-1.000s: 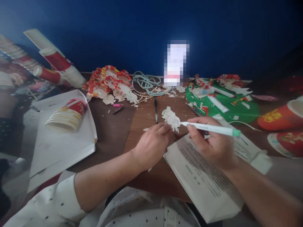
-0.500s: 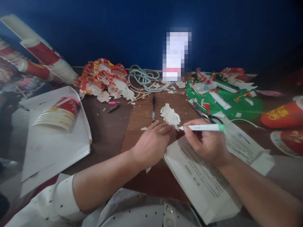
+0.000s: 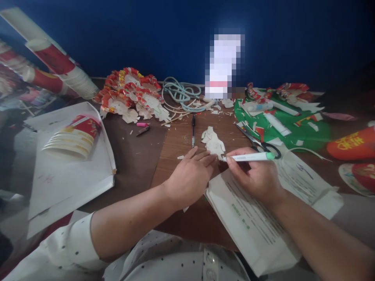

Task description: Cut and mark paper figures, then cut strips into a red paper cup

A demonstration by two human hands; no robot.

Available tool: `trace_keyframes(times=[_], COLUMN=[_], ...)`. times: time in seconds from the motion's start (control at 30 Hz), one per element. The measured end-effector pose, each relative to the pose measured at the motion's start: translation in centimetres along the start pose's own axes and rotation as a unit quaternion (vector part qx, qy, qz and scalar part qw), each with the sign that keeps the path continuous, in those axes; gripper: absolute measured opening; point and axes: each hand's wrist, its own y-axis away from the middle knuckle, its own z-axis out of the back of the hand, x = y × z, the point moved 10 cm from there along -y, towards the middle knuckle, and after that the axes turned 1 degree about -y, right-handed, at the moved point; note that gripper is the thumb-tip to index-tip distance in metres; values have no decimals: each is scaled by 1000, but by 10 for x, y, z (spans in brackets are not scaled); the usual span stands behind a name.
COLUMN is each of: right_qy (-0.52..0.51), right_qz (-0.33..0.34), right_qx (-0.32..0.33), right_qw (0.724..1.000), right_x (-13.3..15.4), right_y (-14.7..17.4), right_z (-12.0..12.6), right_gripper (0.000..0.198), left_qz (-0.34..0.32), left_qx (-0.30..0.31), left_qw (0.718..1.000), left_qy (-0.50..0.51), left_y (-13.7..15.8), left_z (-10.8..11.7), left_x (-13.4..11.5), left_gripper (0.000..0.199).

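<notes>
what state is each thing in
left hand: palm down, fingers extended
right hand: closed around marker
marker: held, tip at paper cutout
paper cutout: lying flat
black pen: lying down
scissors: lying down, partly hidden
blue cord: loosely coiled
cups on white box: nested, on their sides
screen: lit

One green-ended marker (image 3: 253,157) and one pair of scissors (image 3: 252,139) show.

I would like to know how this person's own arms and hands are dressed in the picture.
The left hand and right hand wear no gloves; no watch shows. The left sleeve is white with small dark dots and leaves the forearm bare. The right forearm is bare too; its sleeve is out of view.
</notes>
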Motion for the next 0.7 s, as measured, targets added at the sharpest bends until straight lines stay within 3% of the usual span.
trace_keyframes(times=[0.7], right_qy=[12], right_qz=[6], right_qx=[3], right_qw=[1000], right_x=[-2], right_y=[2], right_z=[-2], right_gripper=[11], left_qz=[-1], left_qx=[7], left_qw=[1000], left_qy=[-2], left_y=[0], left_z=[-2], left_x=[-1], left_gripper=[40])
